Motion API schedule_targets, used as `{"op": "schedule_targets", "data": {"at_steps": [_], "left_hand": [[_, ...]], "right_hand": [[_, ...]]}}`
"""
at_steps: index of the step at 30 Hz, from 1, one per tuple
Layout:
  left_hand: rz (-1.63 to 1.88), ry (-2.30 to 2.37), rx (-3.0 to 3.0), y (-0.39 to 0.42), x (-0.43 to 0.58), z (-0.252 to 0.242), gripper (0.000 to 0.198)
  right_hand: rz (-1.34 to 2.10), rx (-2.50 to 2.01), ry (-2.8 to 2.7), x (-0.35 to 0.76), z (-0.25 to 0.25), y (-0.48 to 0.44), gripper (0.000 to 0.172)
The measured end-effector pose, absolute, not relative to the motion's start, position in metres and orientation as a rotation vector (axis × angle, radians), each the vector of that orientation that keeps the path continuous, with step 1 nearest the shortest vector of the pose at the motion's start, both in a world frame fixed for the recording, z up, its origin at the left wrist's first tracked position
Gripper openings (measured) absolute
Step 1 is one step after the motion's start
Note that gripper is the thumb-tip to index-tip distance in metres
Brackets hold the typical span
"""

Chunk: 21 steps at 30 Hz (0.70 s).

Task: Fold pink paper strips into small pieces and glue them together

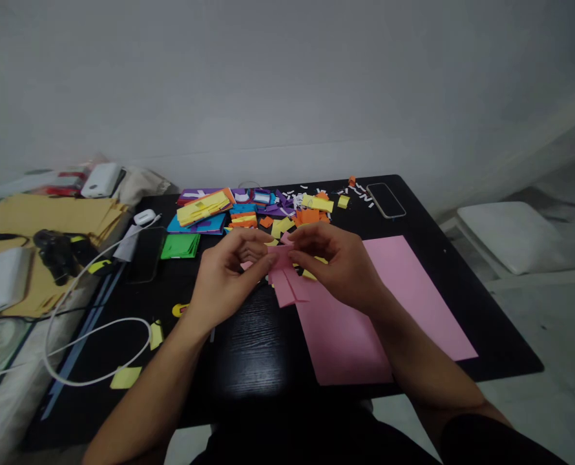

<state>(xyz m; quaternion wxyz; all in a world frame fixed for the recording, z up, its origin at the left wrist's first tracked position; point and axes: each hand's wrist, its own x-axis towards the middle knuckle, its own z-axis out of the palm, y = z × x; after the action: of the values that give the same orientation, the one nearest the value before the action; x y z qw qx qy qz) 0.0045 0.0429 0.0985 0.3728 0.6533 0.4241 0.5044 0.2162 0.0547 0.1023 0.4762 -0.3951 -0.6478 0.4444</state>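
Note:
Between my two hands is a small piece of pink paper (282,257), held above the black table. My left hand (234,268) pinches its left side between thumb and fingers. On the right side, my right hand (333,261) grips it the same way, thumb toward me. Just below lie folded pink paper strips (285,287), partly over a large pink sheet (345,342). My right forearm crosses above that sheet. Behind my hands are orange paper scraps (309,215) and yellow ones.
Stacked yellow paper pieces (205,208) and green paper pieces (181,245) lie at the back left. A phone (386,201) rests at the back right, another dark phone (145,255) at the left. A white cable (98,326) loops over the left side, near a yellow cutter (179,310).

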Motion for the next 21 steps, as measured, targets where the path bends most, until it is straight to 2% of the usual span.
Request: {"op": "schedule_targets", "data": {"at_steps": [4,10,16,21], "left_hand": [[1.155,1.15,1.795,0.0448,0.0005,0.0977,0.013],[1.094,1.202,1.913,0.0443,0.0,0.1018,0.024],[1.116,1.193,1.985,0.0434,0.0017,0.1045,0.024],[1.167,1.177,2.007,0.0428,0.0008,0.1019,0.023]], "right_hand": [[1.086,-0.963,-1.589,0.2153,0.1024,0.0543,0.019],[1.093,-0.975,-1.646,0.2143,0.1083,0.0533,0.014],[1.086,-1.043,-1.739,0.2153,0.1062,0.0563,0.028],[1.043,-1.023,-1.728,0.2139,0.1038,0.0567,0.033]]}}
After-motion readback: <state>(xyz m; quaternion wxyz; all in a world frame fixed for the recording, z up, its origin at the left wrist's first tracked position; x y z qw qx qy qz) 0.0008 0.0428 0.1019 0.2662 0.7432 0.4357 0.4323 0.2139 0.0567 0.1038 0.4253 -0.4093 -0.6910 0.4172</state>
